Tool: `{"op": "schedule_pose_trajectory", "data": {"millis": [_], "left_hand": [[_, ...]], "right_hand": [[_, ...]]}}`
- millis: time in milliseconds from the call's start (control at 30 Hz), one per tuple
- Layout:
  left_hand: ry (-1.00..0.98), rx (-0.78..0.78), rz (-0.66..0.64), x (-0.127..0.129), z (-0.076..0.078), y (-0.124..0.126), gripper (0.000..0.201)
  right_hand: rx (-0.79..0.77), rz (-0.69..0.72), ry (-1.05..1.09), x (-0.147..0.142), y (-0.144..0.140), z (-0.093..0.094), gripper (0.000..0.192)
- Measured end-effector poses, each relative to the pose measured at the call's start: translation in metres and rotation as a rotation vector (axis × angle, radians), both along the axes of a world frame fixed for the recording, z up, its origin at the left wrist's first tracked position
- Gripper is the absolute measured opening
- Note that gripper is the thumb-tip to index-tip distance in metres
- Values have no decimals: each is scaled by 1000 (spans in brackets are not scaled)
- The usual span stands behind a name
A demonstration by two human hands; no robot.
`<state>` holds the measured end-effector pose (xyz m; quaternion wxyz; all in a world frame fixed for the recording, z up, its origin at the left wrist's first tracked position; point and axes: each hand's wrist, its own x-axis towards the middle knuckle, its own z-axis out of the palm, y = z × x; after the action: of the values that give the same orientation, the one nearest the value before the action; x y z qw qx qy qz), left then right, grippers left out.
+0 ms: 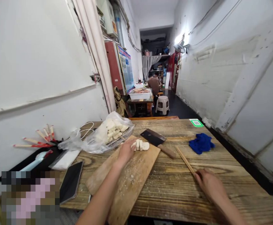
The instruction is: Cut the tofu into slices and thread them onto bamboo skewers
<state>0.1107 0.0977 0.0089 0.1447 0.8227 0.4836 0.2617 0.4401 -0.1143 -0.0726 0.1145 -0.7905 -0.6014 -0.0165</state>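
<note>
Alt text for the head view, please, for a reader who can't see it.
At a wooden table, the left hand rests on white sliced pieces on a cutting board, while the right hand holds a thin wooden stick. A cleaver, a blue cloth and a bagged tray of white blocks lie nearby.

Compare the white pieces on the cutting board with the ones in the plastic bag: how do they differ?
The sliced pieces lie bare in a short row on the cutting board, under the left hand. The bagged pieces sit heaped inside a clear plastic bag, in a bigger pile with nobody touching it. Both are pale white blocks.
</note>
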Motion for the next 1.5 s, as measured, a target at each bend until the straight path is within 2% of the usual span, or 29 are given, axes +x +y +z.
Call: {"op": "schedule_pose_trajectory", "data": {"millis": [100,200,467,600,733,833,867,967,1067,1133,1233,1333,1500], "left_hand": [[181,-40,17,23,1,5,38],[302,-75,2,36,-1,9,52],[390,-14,-123,35,-13,22,67],[368,2,-158,33,-15,23,62],[307,4,-97,41,-8,9,59],[179,45,-51,62,-3,-23,47],[132,34,-112,72,-2,-38,40],[173,-38,-466,103,-8,-84,25],[200,22,-640,132,-20,-122,25],[222,91,-701,146,-31,-138,31],[263,200,-787,160,-46,-150,34],[307,289,-871,168,-61,-152,34],[375,341,-928,177,-75,-148,33]], "right_hand": [[52,30,35,-1,1,-6,25],[59,36,70,0,2,-6,24],[22,24,71,-5,-1,7,22],[0,12,63,-4,5,12,24],[-89,30,68,-1,30,20,27],[-158,18,73,1,50,23,30],[-181,10,78,2,55,22,30],[-232,-4,101,7,64,19,25],[-248,15,146,17,68,13,23],[-248,32,191,23,70,8,22],[-251,64,282,29,71,-1,22],[-262,84,369,31,71,-9,24],[-209,90,373,33,76,-11,25]]}}
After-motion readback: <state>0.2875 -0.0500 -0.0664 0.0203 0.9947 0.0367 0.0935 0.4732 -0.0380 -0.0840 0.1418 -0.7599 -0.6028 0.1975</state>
